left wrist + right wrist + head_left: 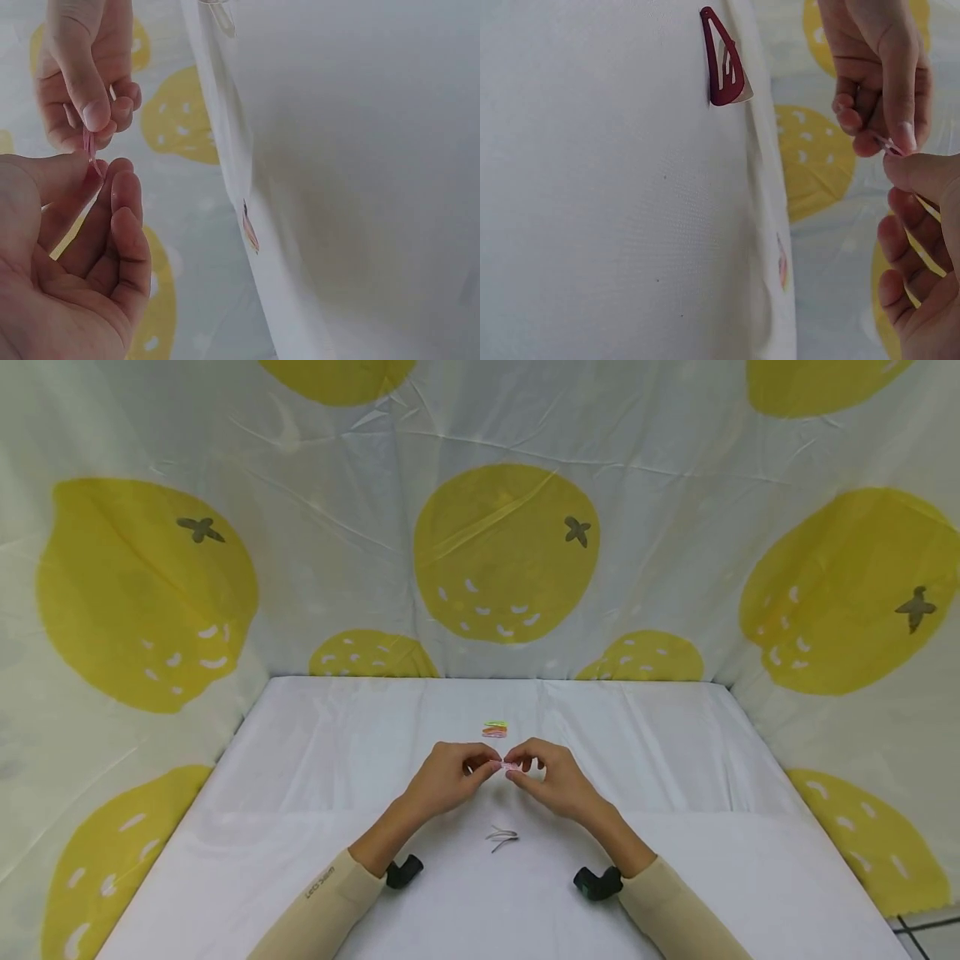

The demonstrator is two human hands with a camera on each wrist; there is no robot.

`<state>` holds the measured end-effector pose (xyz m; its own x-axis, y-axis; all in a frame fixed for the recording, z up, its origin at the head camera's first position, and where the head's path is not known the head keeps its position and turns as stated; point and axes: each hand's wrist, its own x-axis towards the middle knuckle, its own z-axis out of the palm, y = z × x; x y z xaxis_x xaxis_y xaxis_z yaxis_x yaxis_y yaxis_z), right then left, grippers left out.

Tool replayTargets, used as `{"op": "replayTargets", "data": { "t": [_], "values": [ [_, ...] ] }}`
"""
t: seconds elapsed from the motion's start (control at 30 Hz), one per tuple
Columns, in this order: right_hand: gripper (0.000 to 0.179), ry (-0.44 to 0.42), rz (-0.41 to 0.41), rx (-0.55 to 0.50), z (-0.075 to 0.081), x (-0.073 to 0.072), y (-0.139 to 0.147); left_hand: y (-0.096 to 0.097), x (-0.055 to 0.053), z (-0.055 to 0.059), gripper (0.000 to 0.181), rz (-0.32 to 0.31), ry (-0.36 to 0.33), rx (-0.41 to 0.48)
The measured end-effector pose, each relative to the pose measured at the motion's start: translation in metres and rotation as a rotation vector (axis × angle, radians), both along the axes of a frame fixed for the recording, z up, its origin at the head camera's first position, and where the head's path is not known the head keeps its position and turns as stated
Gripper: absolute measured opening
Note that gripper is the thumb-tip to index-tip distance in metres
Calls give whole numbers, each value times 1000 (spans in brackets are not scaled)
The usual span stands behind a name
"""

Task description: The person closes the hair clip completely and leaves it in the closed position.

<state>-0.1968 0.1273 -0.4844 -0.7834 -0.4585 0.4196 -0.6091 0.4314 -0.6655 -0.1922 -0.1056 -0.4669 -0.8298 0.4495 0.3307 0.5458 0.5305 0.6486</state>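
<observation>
The left hand [447, 777] and right hand [559, 781], angled inward, pinch opposite sides of a small pink piece [512, 767].

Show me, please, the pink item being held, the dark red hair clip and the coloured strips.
Pink item [89, 142]: left wrist view, middle of its visible part.
Dark red hair clip [725, 96]: right wrist view, its broad end.
Coloured strips [495, 729]: head view, middle of the group.

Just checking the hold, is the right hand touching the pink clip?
Touching: the left wrist view shows the right hand pinching the upper end of the pink clip.
</observation>
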Motion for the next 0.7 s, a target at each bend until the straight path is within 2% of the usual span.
{"op": "replayTargets", "data": {
  "t": [0.23,0.4,0.53,0.7],
  "values": [
    [10,51,-59,-13,1,-3,-3,2,-2,4,12,28,-20,10],
    [6,69,-118,-37,1,-5,-6,0,-3,4,16,4,4,43],
    [6,69,-137,-68,1,-6,-8,-3,-5,2,25,-21,62,54],
    [8,62,-128,-81,1,-6,-9,-6,-9,-1,26,-46,152,79]
  ]
}}
